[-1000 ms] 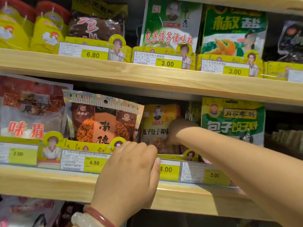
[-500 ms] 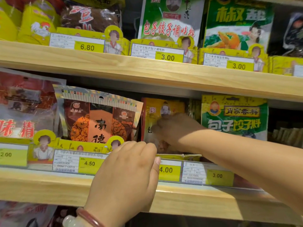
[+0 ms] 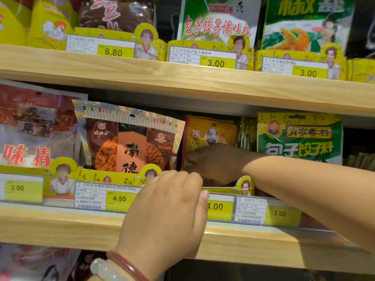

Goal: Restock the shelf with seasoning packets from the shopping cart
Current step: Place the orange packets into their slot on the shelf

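Note:
A yellow seasoning packet (image 3: 211, 132) stands upright on the middle wooden shelf (image 3: 60, 226), between a brown-and-orange packet (image 3: 129, 145) and a green packet (image 3: 300, 138). My right hand (image 3: 215, 163) reaches in from the right, in shadow, and lies over the yellow packet's lower front with its fingers curled at the packet's left edge. My left hand (image 3: 168, 209) is hooked over the price rail (image 3: 253, 209) at the shelf's front: fingers over the top, thumb in front. A bracelet and beads are on that wrist. The shopping cart is out of view.
A red-and-clear bag (image 3: 30, 134) fills the left of the middle shelf. The upper shelf (image 3: 182, 78) holds yellow, dark, white-green and green packets behind price tags. More packets show below at the lower left (image 3: 30, 264). Dark space lies right of the green packet.
The yellow packet went from leaning low to standing upright. My right hand slid left across its front. The view moved closer and slightly down. My left hand stayed on the rail.

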